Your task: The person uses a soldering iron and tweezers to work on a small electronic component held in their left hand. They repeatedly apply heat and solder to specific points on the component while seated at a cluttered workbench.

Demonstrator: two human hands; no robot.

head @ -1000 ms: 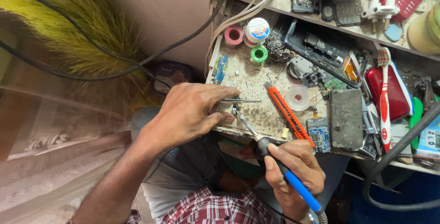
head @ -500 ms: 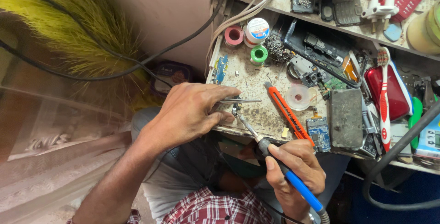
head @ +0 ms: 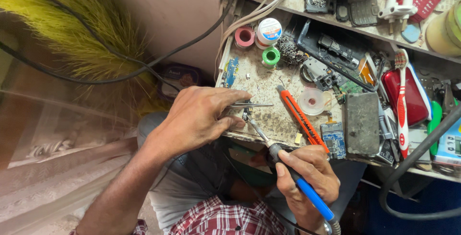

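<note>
Head view, what have the hands got?

— Left hand (head: 201,119) is pinched shut on metal tweezers (head: 252,105), their tips pointing toward three o'clock over the stained table (head: 269,79). Right hand (head: 307,175) is wrapped around a blue-handled soldering iron (head: 288,175), its tip angled up toward eleven o'clock.

— Where do they meet?

— At a small dark component (head: 247,115) near the table's front edge, just under the tweezers. The iron's tip looks to be touching it, though it is too small to be sure.

— How far along does the work look?

— Midway, I'd judge: both tools are on the part, and I cannot tell whether the joint is made.

— Anything close by?

— An orange utility knife (head: 300,117) lies at three o'clock from the part, with a small blue circuit board (head: 333,139) beyond it. Solder spools, pink (head: 245,36) and green (head: 271,56), sit at twelve o'clock.
</note>
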